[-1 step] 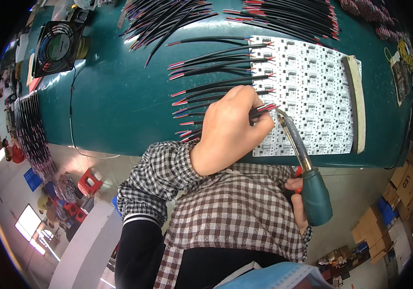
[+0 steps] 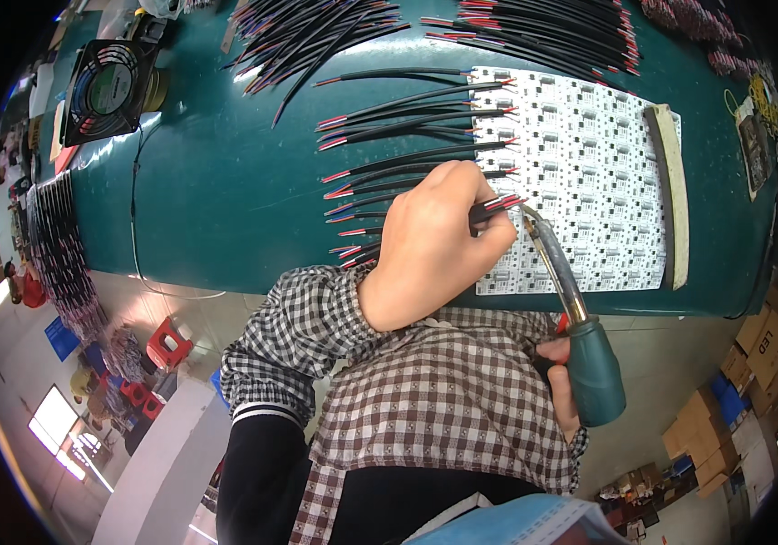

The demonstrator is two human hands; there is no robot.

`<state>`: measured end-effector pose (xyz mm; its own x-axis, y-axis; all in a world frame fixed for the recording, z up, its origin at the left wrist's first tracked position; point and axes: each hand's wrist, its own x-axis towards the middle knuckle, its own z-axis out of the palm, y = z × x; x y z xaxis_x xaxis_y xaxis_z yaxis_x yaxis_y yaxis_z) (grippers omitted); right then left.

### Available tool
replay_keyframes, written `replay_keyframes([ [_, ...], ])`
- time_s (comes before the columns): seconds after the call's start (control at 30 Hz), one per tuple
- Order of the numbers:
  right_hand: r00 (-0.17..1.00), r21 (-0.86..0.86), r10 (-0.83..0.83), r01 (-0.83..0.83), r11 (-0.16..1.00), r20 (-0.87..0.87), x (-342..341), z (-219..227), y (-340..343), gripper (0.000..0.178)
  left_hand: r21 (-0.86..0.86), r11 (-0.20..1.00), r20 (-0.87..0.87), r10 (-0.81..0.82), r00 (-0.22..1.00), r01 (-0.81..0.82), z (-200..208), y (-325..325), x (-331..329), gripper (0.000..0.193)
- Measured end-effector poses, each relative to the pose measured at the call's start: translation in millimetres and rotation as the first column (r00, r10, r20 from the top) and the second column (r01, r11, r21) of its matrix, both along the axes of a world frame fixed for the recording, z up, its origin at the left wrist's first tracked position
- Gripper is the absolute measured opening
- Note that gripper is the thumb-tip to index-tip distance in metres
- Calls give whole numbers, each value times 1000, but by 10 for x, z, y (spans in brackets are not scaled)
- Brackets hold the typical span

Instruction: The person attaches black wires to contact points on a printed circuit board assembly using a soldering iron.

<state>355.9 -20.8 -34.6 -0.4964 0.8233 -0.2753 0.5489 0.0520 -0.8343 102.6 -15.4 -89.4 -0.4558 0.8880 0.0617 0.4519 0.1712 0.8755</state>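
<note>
My left hand [image 2: 434,241] is closed in a pinch on a short black cable [image 2: 489,210], whose red and dark wire ends lie over a white panel of small circuit boards [image 2: 593,195]. In my right hand [image 2: 563,386], mostly hidden behind the handle, is a soldering iron [image 2: 594,368] with a green grip. Its tip comes up to the wire ends at the left hand's fingertips; whether they touch I cannot tell. Several more black cables [image 2: 407,134] lie side by side with their right ends on the panel's left edge. Part of that row is hidden under my left hand.
A beige-and-dark strip [image 2: 668,195] lies across the panel's right side. Two piles of cables, a left pile [image 2: 312,36] and a right pile [image 2: 543,36], cover the far side of the green table [image 2: 226,209]. A black fan [image 2: 112,91] stands at the far left, its cord crossing the tabletop.
</note>
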Motion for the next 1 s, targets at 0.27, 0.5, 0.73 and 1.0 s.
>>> replay_keyframes([
  [0.27,975,-79,-149,137,987,-165,-105,3,-64,40,-2,1000,-6,-7,1000,7,-10,4,13,21],
  [0.5,978,-113,-115,97,989,-172,11,1,-49,52,-13,1000,22,-5,1000,5,-1,2,8,19],
  [0.73,946,-169,-215,177,970,-243,-67,-17,-42,50,-21,999,95,-38,995,40,12,-4,-20,17],
  [1.0,947,-182,-211,170,969,-241,-60,-20,-58,47,1,998,88,55,995,-55,-54,-14,64,21],
])
